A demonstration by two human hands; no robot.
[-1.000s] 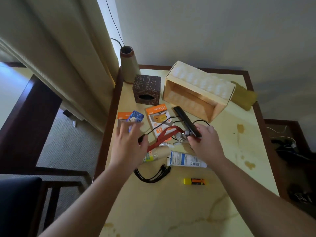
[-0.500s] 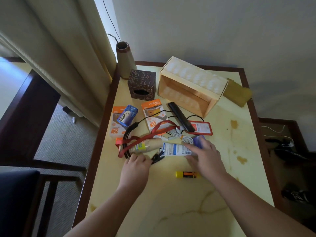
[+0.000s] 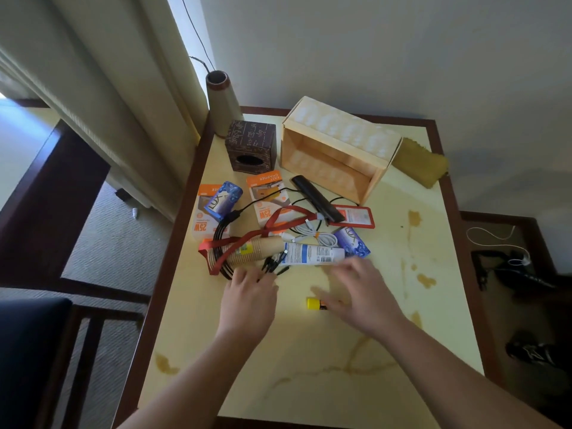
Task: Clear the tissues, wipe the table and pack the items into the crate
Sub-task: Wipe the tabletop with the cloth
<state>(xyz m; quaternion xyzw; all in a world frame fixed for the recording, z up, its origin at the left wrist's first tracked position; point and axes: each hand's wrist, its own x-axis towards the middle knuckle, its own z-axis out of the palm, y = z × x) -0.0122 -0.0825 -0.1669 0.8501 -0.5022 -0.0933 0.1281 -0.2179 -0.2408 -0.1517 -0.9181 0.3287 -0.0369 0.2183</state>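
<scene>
A wooden crate (image 3: 337,150) lies on its side at the back of the cream table (image 3: 309,382), its opening facing me. In front of it sits a heap: two orange charger boxes (image 3: 266,196), two blue soap packs (image 3: 223,196), a black bar (image 3: 315,198), a red lanyard with card holder (image 3: 353,216), a white cable (image 3: 318,236), a white tube (image 3: 312,254), stacked paper cups (image 3: 257,250) and black cables (image 3: 223,243). My left hand (image 3: 250,298) rests by the black cable ends, fingers spread. My right hand (image 3: 356,292), blurred and open, hovers over a yellow marker (image 3: 314,303).
A dark tissue box (image 3: 250,147) and a tall brown vase (image 3: 221,103) stand at the back left. A yellow cloth (image 3: 421,161) lies behind the crate at the right. Brown stains (image 3: 425,280) mark the tabletop. A dark chair (image 3: 31,351) is at the lower left.
Both hands pulled back from the heap toward me. The right hand left the black bar and tube and now hovers over the yellow marker. The camera tilted, showing more near table.
</scene>
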